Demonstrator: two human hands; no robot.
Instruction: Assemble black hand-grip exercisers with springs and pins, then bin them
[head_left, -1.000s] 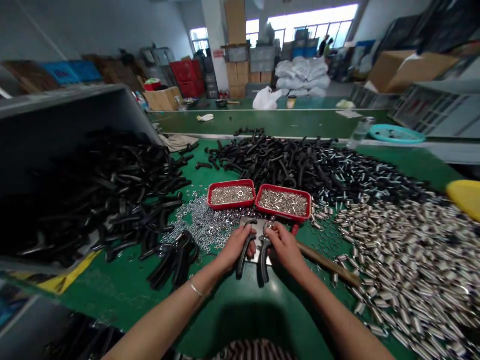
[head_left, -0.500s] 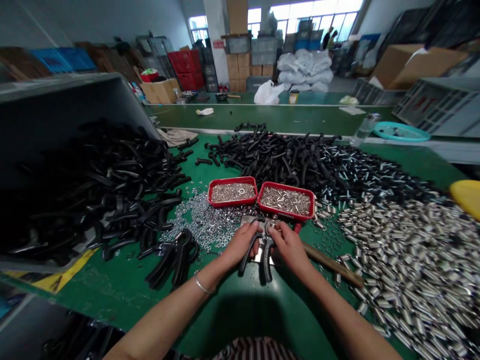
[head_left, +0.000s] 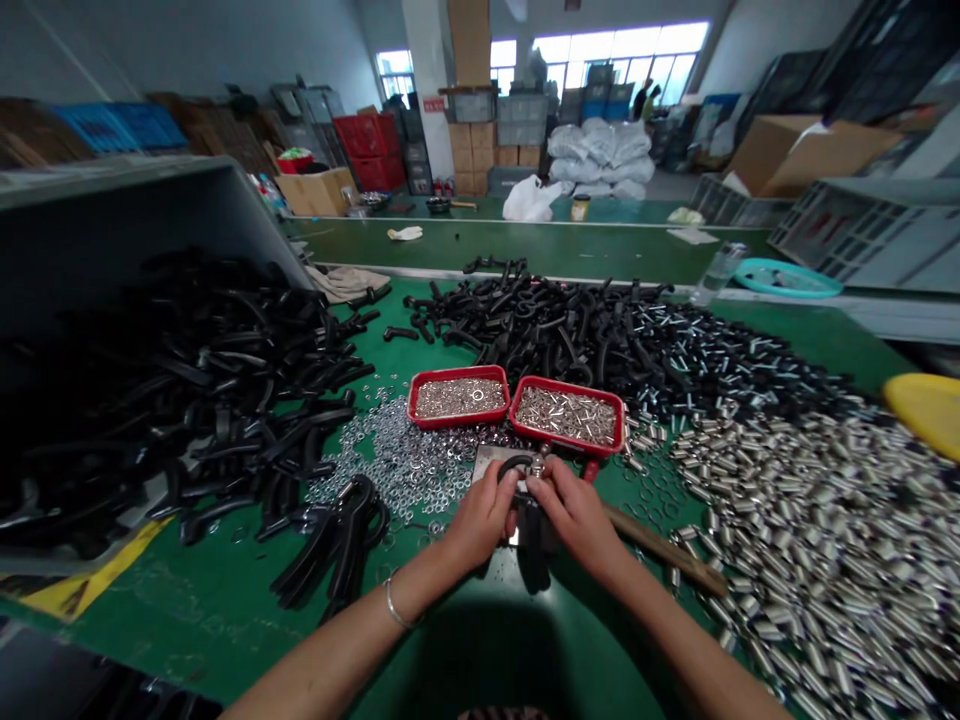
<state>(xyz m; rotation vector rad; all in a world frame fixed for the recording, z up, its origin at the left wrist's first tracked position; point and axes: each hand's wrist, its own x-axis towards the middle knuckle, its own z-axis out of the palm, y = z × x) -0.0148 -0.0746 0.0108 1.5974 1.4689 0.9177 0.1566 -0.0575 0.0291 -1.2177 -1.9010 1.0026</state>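
Observation:
Both my hands meet over a small metal plate (head_left: 487, 457) on the green bench. My left hand (head_left: 480, 515) is closed on a black plier-like piece (head_left: 532, 545), whose curved top loops over my fingertips and whose handles hang toward me. My right hand (head_left: 574, 510) is closed on the same piece from the other side. A small shiny metal part (head_left: 538, 464) shows at the top, between my fingers; whether it is fixed to the piece I cannot tell. My fingers hide the joint.
Two red trays (head_left: 457, 398) of small metal parts stand just beyond my hands. A wooden-handled hammer (head_left: 667, 550) lies right. Silver cylinders (head_left: 810, 520) heap at right, loose nuts (head_left: 405, 450) at left. Black handles (head_left: 555, 325) pile behind and spill from a grey bin (head_left: 247, 200).
The black piece's two handles, spread apart before, now hang together. My hands have drawn slightly closer around it. The whole view has tilted a little.

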